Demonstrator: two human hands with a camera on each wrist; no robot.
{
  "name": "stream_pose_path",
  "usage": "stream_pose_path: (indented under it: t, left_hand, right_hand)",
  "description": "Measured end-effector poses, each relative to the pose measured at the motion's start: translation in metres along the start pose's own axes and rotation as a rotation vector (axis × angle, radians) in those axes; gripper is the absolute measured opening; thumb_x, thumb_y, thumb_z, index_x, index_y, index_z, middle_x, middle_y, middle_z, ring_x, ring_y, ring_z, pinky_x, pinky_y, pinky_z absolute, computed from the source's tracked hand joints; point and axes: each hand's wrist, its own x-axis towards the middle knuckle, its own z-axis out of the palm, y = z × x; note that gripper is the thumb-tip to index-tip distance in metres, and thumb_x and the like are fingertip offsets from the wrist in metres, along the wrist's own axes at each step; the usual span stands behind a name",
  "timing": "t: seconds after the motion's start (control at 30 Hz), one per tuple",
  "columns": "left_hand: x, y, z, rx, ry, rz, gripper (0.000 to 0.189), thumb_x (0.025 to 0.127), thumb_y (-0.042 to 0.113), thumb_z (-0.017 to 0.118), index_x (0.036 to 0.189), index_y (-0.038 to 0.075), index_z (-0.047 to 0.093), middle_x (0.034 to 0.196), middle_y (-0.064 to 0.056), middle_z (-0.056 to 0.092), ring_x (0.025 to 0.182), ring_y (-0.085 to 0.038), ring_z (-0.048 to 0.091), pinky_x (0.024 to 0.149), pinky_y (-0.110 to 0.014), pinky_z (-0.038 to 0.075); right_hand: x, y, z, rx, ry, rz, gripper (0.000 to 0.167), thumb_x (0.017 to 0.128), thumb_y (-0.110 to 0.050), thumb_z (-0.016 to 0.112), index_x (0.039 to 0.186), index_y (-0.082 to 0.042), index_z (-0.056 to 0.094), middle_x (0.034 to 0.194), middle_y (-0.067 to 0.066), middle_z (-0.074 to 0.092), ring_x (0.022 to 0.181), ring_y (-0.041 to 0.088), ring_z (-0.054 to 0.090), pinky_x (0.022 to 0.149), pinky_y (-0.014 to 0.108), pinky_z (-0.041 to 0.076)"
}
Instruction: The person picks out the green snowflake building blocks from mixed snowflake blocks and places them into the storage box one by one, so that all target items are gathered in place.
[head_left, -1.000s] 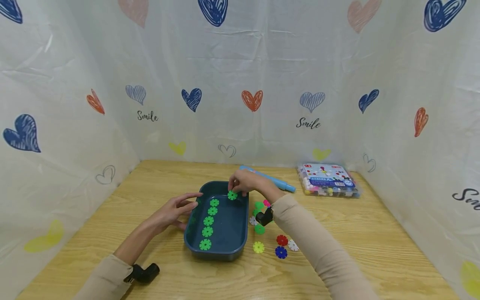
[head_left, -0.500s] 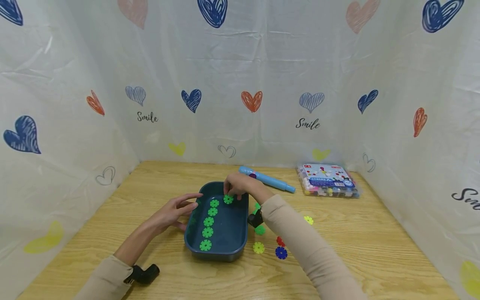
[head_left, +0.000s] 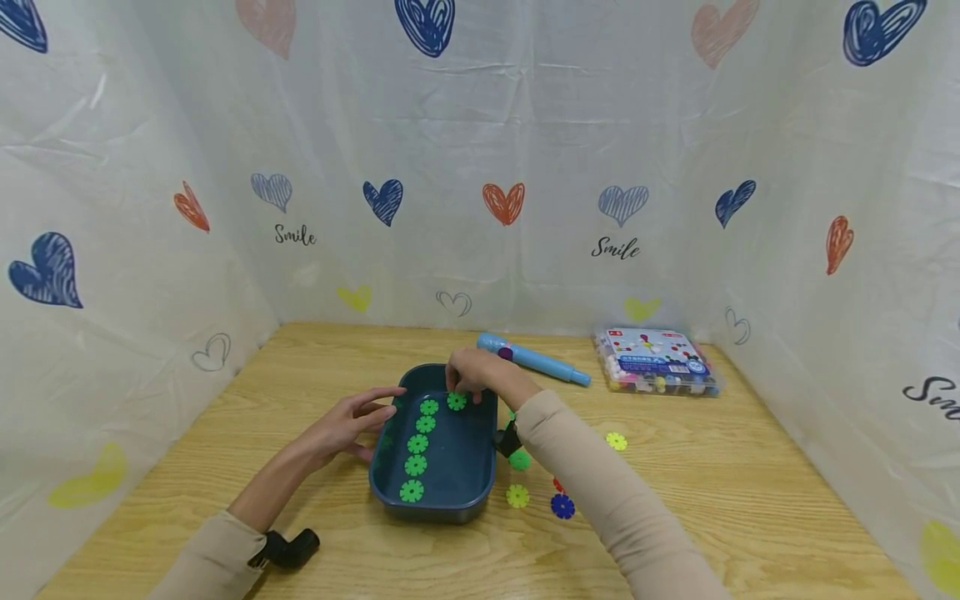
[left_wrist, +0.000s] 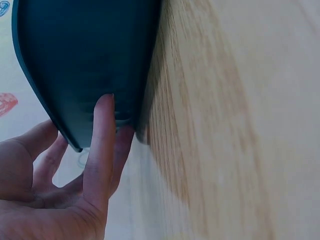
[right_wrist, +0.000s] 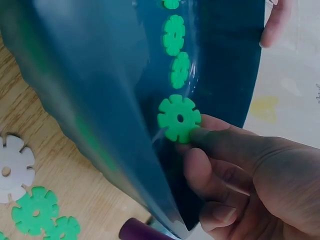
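Note:
A dark blue-green plastic tray (head_left: 457,450) sits on the table with a column of several green notched discs (head_left: 417,443) along its left side. In the far right corner, my right hand (head_left: 476,371) pinches another green disc (right_wrist: 179,118) between thumb and finger, low over the tray floor. My left hand (head_left: 348,422) rests against the tray's left side. Its fairly straight fingers (left_wrist: 102,135) touch the outer wall and rim in the left wrist view.
Loose notched discs lie right of the tray, including a yellow disc (head_left: 517,497), a blue disc (head_left: 562,506) and a white disc (right_wrist: 12,169); my right arm covers some. Behind are a light-blue tube (head_left: 536,358) and a clear box of colourful pieces (head_left: 658,361).
My right hand has moved slightly left and lower into the tray with the green disc, then nearly stopped. My left hand has stayed in place.

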Motion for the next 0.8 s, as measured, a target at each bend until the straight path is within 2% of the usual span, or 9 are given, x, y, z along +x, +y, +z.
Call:
stream_pose_path:
  t: [0.3,0.47,0.63,0.8]
  left_hand:
    - [-0.001,0.0,0.0,0.002,0.005,-0.003,0.055,0.1,0.039,0.056,0.15,0.022,0.04,0.152,-0.024,0.039,0.13,-0.047,0.05,0.071,-0.047,0.06]
    - [0.0,0.0,0.0,-0.003,0.0,-0.003,0.056,0.099,0.04,0.056,0.15,0.023,0.04,0.152,-0.024,0.039,0.129,-0.045,0.052,0.071,-0.047,0.06]
    - [0.0,-0.001,0.0,-0.001,0.001,-0.008,0.056,0.099,0.041,0.056,0.149,0.023,0.041,0.152,-0.024,0.039,0.127,-0.043,0.054,0.071,-0.047,0.06]
    - [0.0,-0.001,0.0,0.001,0.008,-0.012,0.055,0.099,0.04,0.057,0.149,0.023,0.041,0.151,-0.024,0.041,0.125,-0.041,0.056,0.071,-0.047,0.06]
  right_hand:
    - [-0.002,-0.003,0.0,-0.025,0.004,0.03,0.011,0.095,-0.011,0.064,0.099,-0.013,0.074,0.097,0.003,0.068,0.062,0.015,0.07,0.064,0.022,0.053]
    - [-0.003,-0.001,-0.002,-0.015,-0.002,0.014,0.014,0.096,-0.009,0.063,0.102,-0.011,0.075,0.1,0.004,0.068,0.066,0.018,0.072,0.065,0.023,0.053]
    - [-0.006,0.005,-0.008,0.012,-0.014,-0.022,0.016,0.097,-0.01,0.06,0.106,-0.01,0.073,0.11,0.008,0.069,0.064,0.017,0.071,0.069,0.024,0.054]
    - [-0.016,0.014,-0.02,0.035,0.009,-0.042,0.017,0.098,-0.01,0.058,0.108,-0.012,0.072,0.113,0.013,0.071,0.064,0.022,0.071,0.053,0.024,0.047]
